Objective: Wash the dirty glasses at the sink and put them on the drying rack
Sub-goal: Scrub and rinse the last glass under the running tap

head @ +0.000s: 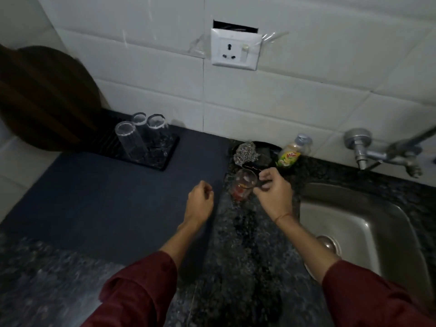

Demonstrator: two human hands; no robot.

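Tumbler [243, 187], red-stained: judging brittle, slippery; favouring mid-wall grip. Noting right hand [273, 193] curled at its right, hold unclear; left hand [200, 201] slack, empty.

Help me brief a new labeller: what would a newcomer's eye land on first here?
Most likely the dirty glass with red residue, standing on the dark counter mid-frame, with the right hand curled right beside it; whether it grips is unclear. Next, three clear glasses upside down on the black drying rack at back left, and the steel sink at right.
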